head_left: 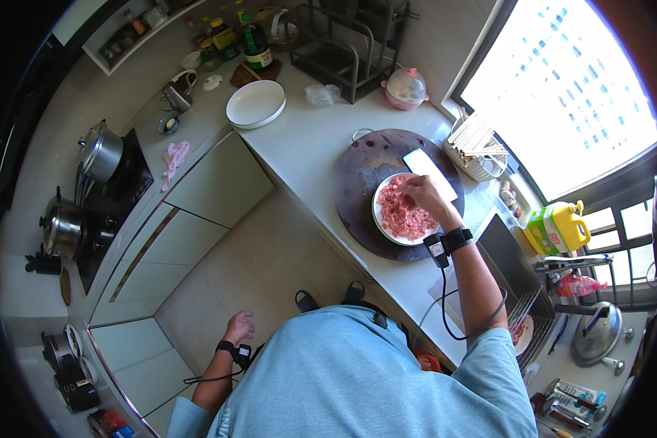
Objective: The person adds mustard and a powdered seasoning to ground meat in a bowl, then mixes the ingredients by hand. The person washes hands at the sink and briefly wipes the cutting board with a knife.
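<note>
My right hand [420, 192] is over a white plate [376, 222] of minced meat [405, 218], fingers bent down at the meat. Whether they pinch any of it cannot be made out. The plate rests on a round dark chopping board [356, 191] on the countertop. Beside the plate, partly behind my hand, lies a broad shiny blade [424, 164], like a cleaver's; its handle is not visible. My left hand [240, 327] hangs by my side above the floor, holding nothing, its fingers loosely bent. Both wrists carry black straps with small cabled devices.
A white dish [256, 104] stands near the counter corner. Beyond the board are a pink egg cooker [407, 88] and a basket of chopsticks [475, 145]. To the right are a sink [495, 252] and a yellow jug [557, 227]. Pots [101, 153] stand on the left cooktop.
</note>
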The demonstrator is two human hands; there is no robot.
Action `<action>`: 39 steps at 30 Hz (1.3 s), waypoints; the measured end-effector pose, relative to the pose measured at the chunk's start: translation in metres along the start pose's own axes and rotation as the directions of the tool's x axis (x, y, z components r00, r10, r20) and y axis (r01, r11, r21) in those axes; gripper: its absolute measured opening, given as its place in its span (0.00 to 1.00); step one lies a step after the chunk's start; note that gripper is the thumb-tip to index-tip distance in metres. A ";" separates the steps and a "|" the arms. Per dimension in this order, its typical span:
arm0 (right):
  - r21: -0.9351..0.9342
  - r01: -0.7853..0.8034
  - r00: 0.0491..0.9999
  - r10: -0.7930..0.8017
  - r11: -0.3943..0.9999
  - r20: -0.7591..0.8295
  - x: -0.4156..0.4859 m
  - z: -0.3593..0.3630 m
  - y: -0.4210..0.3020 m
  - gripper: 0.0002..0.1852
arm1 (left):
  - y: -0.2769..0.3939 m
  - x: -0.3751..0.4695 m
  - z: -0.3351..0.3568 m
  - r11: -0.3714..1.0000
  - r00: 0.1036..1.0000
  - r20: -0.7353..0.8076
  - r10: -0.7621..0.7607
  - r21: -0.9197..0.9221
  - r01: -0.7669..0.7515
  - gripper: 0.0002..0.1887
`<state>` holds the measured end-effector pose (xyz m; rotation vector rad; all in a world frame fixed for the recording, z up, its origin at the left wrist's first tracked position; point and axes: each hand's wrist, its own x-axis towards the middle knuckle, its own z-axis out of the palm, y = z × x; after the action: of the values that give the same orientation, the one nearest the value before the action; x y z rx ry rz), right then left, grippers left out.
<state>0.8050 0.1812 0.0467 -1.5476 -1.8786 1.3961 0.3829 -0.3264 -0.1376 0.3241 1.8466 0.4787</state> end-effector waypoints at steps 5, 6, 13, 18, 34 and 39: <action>0.415 0.056 0.998 -0.054 0.908 -0.017 0.022 -0.010 0.016 0.16 | -0.001 -0.002 -0.001 1.000 1.000 -0.009 0.000 0.007 0.000 0.23; 0.418 -0.094 0.995 0.067 0.904 0.079 0.021 -0.013 0.015 0.15 | -0.001 -0.002 -0.001 1.000 1.000 -0.011 -0.002 0.000 0.002 0.23; 0.489 0.063 0.985 -0.133 0.870 0.110 -0.008 -0.001 -0.003 0.15 | -0.006 -0.001 0.001 1.000 1.000 -0.005 -0.021 0.013 0.021 0.23; 0.285 0.062 0.998 -0.067 0.956 0.007 0.001 -0.002 0.008 0.18 | -0.001 -0.002 -0.004 1.000 1.000 -0.005 0.003 0.006 -0.003 0.22; -0.274 0.364 0.930 -0.365 0.890 0.052 -0.041 -0.005 0.006 0.12 | 0.011 0.004 -0.003 0.999 1.000 0.019 -0.012 0.031 0.011 0.22; 0.007 0.219 0.941 -0.209 0.976 -0.265 -0.034 -0.018 0.019 0.14 | 0.010 0.009 -0.006 0.998 1.000 -0.011 0.024 0.064 -0.024 0.22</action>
<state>0.8412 0.1579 0.0495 -1.3852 -1.7870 1.0675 0.3740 -0.3151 -0.1384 0.3877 1.8744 0.4397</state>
